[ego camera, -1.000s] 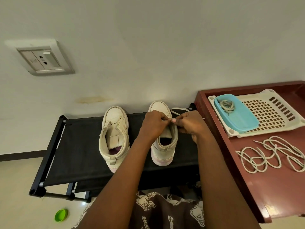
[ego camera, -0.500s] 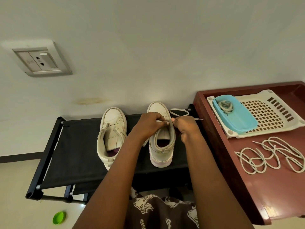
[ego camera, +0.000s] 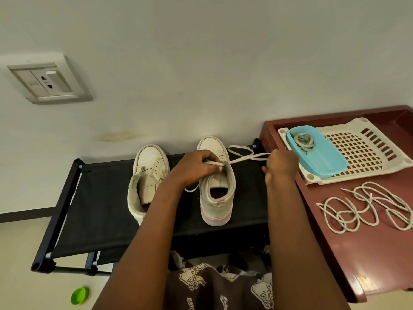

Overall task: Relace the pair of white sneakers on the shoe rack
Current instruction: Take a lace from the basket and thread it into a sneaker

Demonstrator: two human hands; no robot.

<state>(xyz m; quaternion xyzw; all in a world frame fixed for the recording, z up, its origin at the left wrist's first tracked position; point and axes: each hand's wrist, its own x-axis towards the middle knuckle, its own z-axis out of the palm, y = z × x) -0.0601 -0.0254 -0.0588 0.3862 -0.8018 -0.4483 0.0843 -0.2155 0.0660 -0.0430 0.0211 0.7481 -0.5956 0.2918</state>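
sneakers sit side by side toward the back edge of the shoe rack (ego camera: 100, 209), toes to the wall: left sneaker (ego camera: 147, 175) unlaced, right sneaker (ego camera: 218, 198) under work. left hand (ego camera: 196, 166) curls over its eyelets, pinching the lace (ego camera: 245, 158). right hand (ego camera: 281, 164), fingers curled, grips the same lace taut near the rack's right end. spare laces (ego camera: 366, 209) lie on the bench (ego camera: 357, 253).

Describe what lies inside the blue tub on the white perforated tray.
A coiled pale shoelace lies in the far end of the blue tub; the rest of its floor looks bare. Anything beneath the coil is hidden.
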